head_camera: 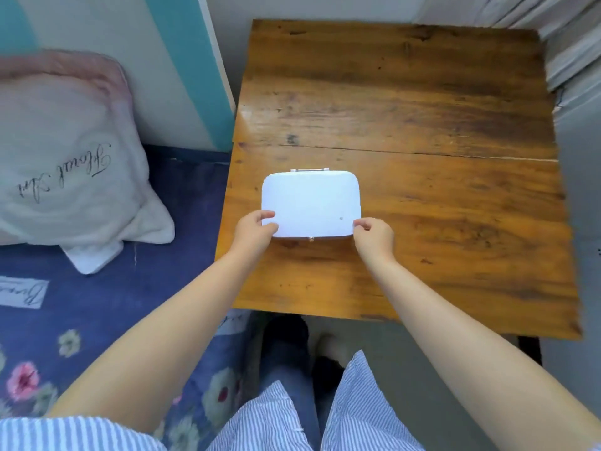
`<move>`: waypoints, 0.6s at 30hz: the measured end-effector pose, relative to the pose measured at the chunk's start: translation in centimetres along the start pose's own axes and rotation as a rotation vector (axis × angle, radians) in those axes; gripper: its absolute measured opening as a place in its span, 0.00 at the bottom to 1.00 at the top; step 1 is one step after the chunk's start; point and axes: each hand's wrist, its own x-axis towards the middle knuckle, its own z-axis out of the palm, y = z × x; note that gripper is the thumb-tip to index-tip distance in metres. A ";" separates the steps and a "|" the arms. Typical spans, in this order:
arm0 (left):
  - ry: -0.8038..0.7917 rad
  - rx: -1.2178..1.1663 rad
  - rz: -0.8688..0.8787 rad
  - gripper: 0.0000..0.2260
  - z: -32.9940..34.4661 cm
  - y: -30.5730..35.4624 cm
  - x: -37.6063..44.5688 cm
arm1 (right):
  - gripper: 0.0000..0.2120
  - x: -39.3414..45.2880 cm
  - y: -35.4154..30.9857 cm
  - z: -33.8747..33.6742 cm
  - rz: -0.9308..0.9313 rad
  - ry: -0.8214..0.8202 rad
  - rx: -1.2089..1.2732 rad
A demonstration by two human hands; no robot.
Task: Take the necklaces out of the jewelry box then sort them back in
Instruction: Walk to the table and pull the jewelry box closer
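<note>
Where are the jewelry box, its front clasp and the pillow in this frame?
jewelry box (311, 203): head view, middle of the closed white lid.
front clasp (311, 239): head view, small metal catch on the near edge.
pillow (65, 164): head view, white face near the script lettering.

Bare forearms; blue-white striped shirt (357, 415); blue jeans (286, 369); dark footwear (286, 330)

Table (422, 92) is basically bare all over; only the closed white jewelry box (310, 203) sits toward its near-left edge, blocking anything.
</note>
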 end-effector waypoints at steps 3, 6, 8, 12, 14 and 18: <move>0.006 -0.039 -0.031 0.17 0.3 -2.3 -2.6 | 0.15 -2.7 2.4 0.0 0.024 -0.031 0.042; 0.017 -0.034 -0.038 0.19 0.4 -3.9 -4.2 | 0.20 -4.5 3.7 0.2 0.057 -0.051 0.093; 0.019 0.010 -0.039 0.19 0.6 -4.4 -4.8 | 0.18 -4.9 4.0 0.4 0.051 -0.061 0.077; 0.032 0.011 -0.024 0.16 0.8 -4.3 -5.2 | 0.10 -4.7 3.7 1.2 0.047 -0.038 0.108; 0.056 -0.005 -0.004 0.14 0.7 -4.0 -5.2 | 0.08 -4.7 3.3 1.6 0.068 -0.004 0.149; 0.138 -0.079 0.097 0.14 -0.3 -2.7 -5.1 | 0.12 -4.9 1.6 0.1 0.003 0.042 0.317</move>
